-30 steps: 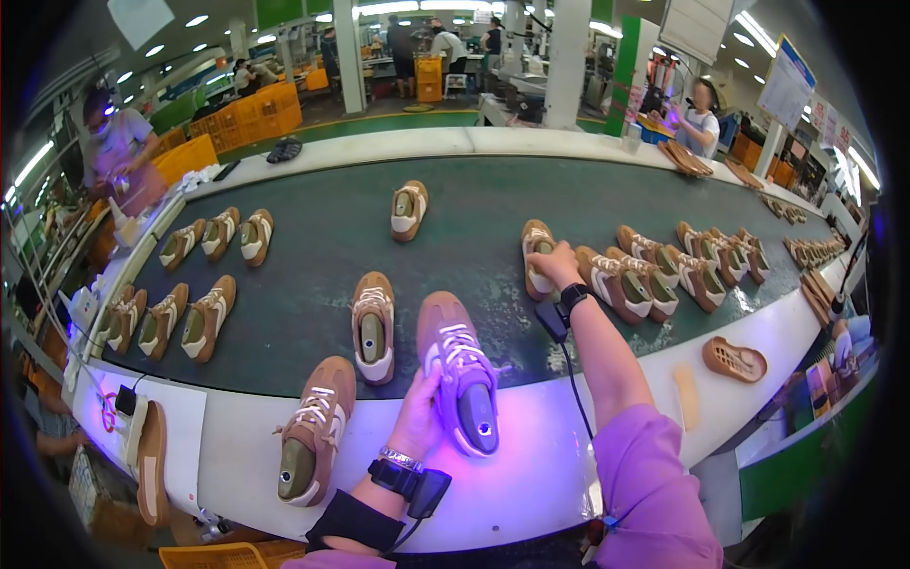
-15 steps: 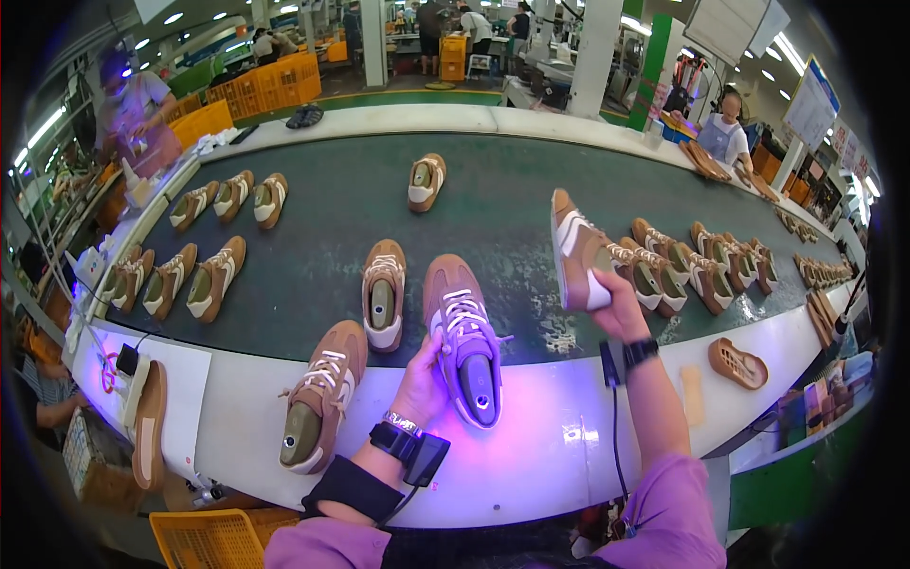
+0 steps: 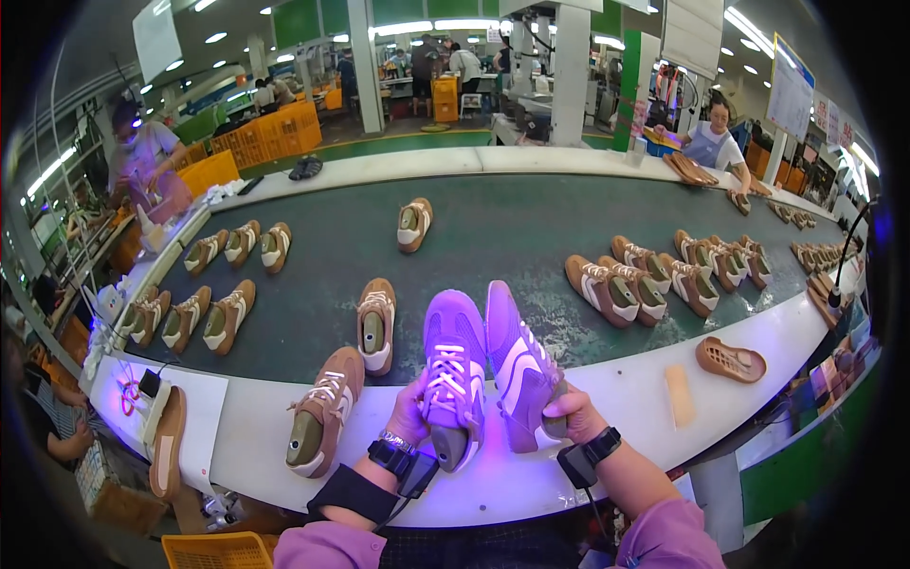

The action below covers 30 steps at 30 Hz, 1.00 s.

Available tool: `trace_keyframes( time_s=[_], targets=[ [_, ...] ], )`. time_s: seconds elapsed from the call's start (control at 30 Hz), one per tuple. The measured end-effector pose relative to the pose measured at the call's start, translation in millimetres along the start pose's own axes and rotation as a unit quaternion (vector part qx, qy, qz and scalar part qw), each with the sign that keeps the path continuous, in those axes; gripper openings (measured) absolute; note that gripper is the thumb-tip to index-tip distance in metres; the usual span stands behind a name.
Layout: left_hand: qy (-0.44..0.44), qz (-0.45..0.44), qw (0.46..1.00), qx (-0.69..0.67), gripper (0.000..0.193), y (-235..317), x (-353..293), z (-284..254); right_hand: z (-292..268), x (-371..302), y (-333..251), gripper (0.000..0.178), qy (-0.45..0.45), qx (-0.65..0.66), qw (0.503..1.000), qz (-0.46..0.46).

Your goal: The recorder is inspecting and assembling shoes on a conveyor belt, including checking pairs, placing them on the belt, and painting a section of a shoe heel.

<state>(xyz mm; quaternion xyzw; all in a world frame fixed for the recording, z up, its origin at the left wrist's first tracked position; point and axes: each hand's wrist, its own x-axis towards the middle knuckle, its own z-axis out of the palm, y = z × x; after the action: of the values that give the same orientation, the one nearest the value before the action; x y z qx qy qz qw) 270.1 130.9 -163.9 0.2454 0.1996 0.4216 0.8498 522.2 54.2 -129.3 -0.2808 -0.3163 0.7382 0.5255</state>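
My left hand (image 3: 409,413) grips a laced sneaker (image 3: 454,365) by its side, toe pointing away from me, with an olive shoe last inside. Close against it on the right, a second sneaker (image 3: 519,365) leans onto its side, its white side stripes facing up. My right hand (image 3: 574,414) is closed around that one's heel. Purple light tints both shoes. Left of my left hand, a brown sneaker (image 3: 325,408) with white laces rests on the white ledge (image 3: 251,446). Just beyond stands another brown sneaker (image 3: 376,327) on the dark green belt (image 3: 313,303).
Several sneakers stand in groups on the belt, left (image 3: 227,318) and right (image 3: 697,284). A loose sole (image 3: 731,360) and a tan strip (image 3: 679,395) lie on the right ledge; another sole (image 3: 168,444) lies left. Two people (image 3: 716,142) work across the belt. A yellow crate (image 3: 218,552) sits below.
My right hand has brought its sneaker down and left, beside the one in my left hand. My view has tilted up slightly, and the far worker now reaches to a shoe.
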Motion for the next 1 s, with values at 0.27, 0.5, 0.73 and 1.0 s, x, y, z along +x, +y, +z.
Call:
trace_keyframes(
  time_s=[0.27, 0.5, 0.73, 1.0],
  targets=[
    [-0.086, 0.015, 0.994, 0.066, 0.048, 2.1, 4.0, 10.3, -4.0, -1.9, -4.0, 0.107, 0.013, -0.047, 0.998, -0.046],
    [-0.097, 0.108, 0.979, 0.140, 0.063, -1.0, 8.9, 9.1, -3.4, 3.4, -6.3, 0.104, -0.016, -0.130, 0.984, -0.123],
    [-0.104, 0.130, 0.972, 0.168, 0.078, -10.3, 7.3, 22.1, -13.8, 12.9, 16.4, 0.097, 0.058, -0.350, 0.862, -0.363],
    [-0.189, -0.001, 0.970, 0.153, 0.087, -13.9, 3.4, 9.2, -10.9, 0.3, -13.9, 0.107, -0.039, -0.197, 0.961, -0.188]
  ],
)
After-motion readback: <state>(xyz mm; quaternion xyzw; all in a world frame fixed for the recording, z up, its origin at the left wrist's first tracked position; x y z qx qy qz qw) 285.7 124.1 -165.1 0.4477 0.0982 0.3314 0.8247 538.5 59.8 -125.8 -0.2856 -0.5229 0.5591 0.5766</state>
